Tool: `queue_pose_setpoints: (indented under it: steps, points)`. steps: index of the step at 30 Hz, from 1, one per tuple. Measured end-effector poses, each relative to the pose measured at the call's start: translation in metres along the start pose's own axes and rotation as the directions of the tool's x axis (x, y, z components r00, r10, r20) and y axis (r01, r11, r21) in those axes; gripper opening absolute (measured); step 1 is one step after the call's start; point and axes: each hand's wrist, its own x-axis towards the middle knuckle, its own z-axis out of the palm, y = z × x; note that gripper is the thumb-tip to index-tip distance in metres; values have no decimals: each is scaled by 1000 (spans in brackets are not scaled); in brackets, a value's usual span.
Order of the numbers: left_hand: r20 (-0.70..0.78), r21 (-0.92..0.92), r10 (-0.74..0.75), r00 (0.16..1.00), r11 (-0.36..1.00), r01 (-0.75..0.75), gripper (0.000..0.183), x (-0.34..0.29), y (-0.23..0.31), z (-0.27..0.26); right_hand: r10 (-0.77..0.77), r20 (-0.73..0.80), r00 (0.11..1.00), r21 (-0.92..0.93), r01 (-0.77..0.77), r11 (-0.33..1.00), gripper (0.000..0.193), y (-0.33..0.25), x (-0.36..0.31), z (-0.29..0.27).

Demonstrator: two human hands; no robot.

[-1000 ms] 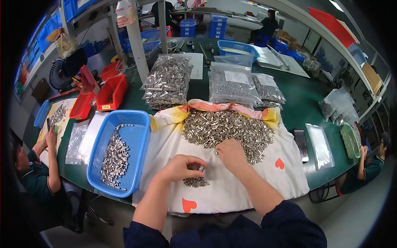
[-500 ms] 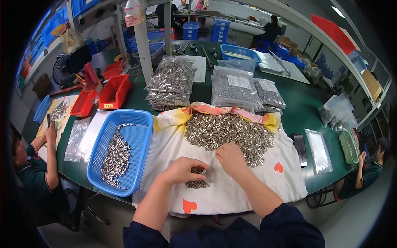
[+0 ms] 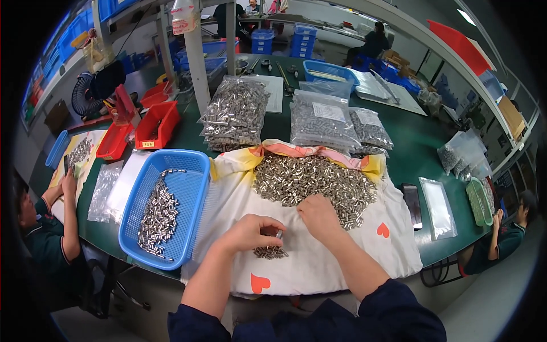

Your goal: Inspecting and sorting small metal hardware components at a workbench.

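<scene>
A large pile of small, shiny metal cylinders (image 3: 319, 176) lies on a white cloth (image 3: 364, 256) with red hearts. My right hand (image 3: 320, 218) rests at the pile's near edge, its fingers bent and closed; their tips are hidden. To its left, my left hand (image 3: 253, 232) is curled with thumb and fingers round a few metal cylinders, one showing at the fingertips. Just below that hand sits a small heap of the same cylinders (image 3: 270, 252). More of them (image 3: 159, 222) lie in a blue plastic basket (image 3: 196, 162) on the left.
Clear bags full of metal parts (image 3: 236, 111) (image 3: 322, 119) stand behind the pile. Red bins (image 3: 156, 125) are at the far left. A phone (image 3: 411, 205) and a flat clear bag (image 3: 437, 208) lie to the right. Co-workers sit at both sides (image 3: 51, 228) (image 3: 504, 239).
A metal cylinder now shows more plainly at my left fingertips, and that hand has shifted slightly. My right hand stays almost in place at the pile's edge.
</scene>
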Motion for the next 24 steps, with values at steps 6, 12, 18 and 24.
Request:
queue_pose_setpoints:
  steps: [6, 12, 18, 24]
  points:
    - [-126, -132, -37, 991, 991, 20, 32, 4, -3, -1, 243, 22, 970, 523, -218, 824, 11, -22, 4, -14]
    - [-227, -397, -101, 969, 918, 3, 34, 9, -3, -1, 316, 129, 940, 822, -279, 496, 11, -28, 0, 1]
    - [-222, -447, -62, 973, 893, -45, 35, 10, -5, 1, 280, 86, 956, 835, -223, 503, 11, -33, -1, 7]
    - [-233, -418, -83, 969, 908, -22, 37, 12, -5, 0, 290, 55, 955, 805, -215, 553, 11, -35, 0, 6]
